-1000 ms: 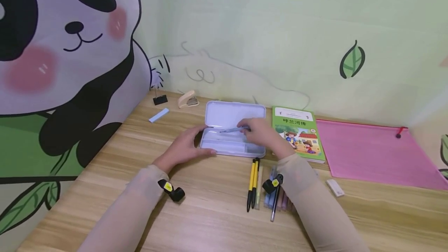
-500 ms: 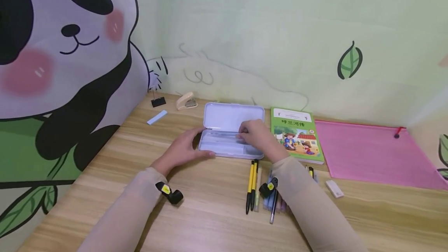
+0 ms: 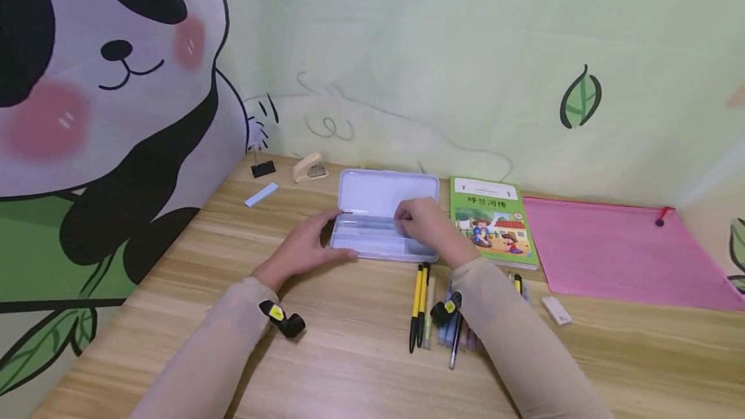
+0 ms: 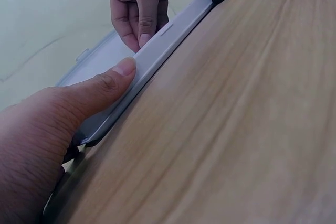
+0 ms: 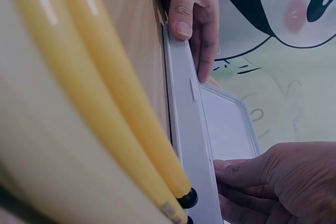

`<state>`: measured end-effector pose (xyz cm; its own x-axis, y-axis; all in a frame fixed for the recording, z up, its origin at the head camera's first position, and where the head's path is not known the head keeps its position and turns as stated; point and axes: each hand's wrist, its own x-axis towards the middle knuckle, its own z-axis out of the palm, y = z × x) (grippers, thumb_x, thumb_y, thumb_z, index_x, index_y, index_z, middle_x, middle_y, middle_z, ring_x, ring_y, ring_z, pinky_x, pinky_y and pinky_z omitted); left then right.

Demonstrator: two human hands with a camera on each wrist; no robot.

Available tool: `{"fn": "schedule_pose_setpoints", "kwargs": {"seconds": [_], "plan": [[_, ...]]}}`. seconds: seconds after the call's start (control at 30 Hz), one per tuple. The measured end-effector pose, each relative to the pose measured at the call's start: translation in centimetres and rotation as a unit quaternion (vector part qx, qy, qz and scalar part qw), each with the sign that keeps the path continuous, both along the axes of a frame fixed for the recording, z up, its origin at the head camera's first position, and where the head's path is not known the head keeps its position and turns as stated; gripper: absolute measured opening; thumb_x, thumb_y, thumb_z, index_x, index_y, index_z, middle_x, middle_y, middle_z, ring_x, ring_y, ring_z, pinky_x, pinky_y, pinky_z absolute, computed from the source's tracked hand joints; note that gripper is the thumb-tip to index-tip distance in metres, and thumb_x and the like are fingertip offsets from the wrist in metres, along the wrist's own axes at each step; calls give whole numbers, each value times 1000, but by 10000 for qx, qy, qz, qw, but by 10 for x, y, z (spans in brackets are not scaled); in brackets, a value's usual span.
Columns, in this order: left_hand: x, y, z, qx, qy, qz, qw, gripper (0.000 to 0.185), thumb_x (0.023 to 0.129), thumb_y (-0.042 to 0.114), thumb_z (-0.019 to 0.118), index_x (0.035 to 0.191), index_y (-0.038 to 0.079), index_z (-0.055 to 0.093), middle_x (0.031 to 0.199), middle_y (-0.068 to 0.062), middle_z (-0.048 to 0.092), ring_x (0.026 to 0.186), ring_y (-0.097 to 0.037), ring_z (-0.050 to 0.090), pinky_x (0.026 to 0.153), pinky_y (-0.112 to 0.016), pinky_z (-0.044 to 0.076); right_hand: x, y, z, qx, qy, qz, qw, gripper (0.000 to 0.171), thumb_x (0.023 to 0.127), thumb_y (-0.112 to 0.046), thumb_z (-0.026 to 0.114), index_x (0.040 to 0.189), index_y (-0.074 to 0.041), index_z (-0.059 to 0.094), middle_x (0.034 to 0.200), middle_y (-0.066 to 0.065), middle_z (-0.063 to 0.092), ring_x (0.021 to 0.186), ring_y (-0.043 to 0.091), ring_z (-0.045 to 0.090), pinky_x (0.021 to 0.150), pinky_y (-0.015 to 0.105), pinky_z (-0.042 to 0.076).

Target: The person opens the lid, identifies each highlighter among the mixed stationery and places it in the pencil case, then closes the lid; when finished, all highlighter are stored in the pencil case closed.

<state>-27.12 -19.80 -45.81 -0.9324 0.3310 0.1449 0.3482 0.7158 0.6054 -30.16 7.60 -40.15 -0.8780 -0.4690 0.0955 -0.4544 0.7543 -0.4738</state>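
Note:
A white pencil case (image 3: 372, 255) lies open on the table, its lid (image 3: 372, 191) tipped back toward the wall. My left hand (image 3: 299, 247) grips its left end, thumb on the front edge and fingers toward the back. In the left wrist view that thumb (image 4: 113, 80) presses on the case's rim. My right hand (image 3: 427, 222) reaches down into the right part of the case with curled fingers. A slim clear pen (image 3: 367, 222) lies along the back compartment, and my right fingertips pinch around its right end, which they hide.
Yellow-and-black pens (image 3: 417, 306) and several pastel pens (image 3: 448, 332) lie before the case, partly under my right forearm. Around it are a green book (image 3: 495, 218), pink pouch (image 3: 623, 254), white eraser (image 3: 556, 311), stapler (image 3: 310, 168), black binder clip (image 3: 263, 169) and blue strip (image 3: 261, 194).
My right hand has lowered the pen from above the case into its back compartment. My left hand keeps its place at the left end.

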Motion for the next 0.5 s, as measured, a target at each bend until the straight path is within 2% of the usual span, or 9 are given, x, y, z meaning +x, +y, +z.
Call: {"fn": "schedule_pose_setpoints", "kwargs": {"seconds": [0.23,0.37,0.5], "plan": [[0,1,3,-3,-17,-4,10000,112,70,76,74,156,13,37,157,-10,40,144,-30,37,119,-49,30,-1,2,4,4,2,62,10000,8,93,-6,68,98,-4,75,92,8,74,86,21,68,80,34,58],[1,0,3,-11,-27,36,10000,112,70,76,74,155,13,38,156,-10,41,144,-30,37,119,-49,30,1,5,11,49,161,338,9993,10,94,-9,70,100,-3,74,93,8,75,88,21,70,81,34,58],[1,1,1,15,17,-4,10000,111,70,77,74,155,14,39,156,-10,42,143,-30,38,118,-50,30,11,14,26,1,89,799,9968,22,94,-16,72,112,-3,72,105,8,74,100,24,68,89,40,57]]}}
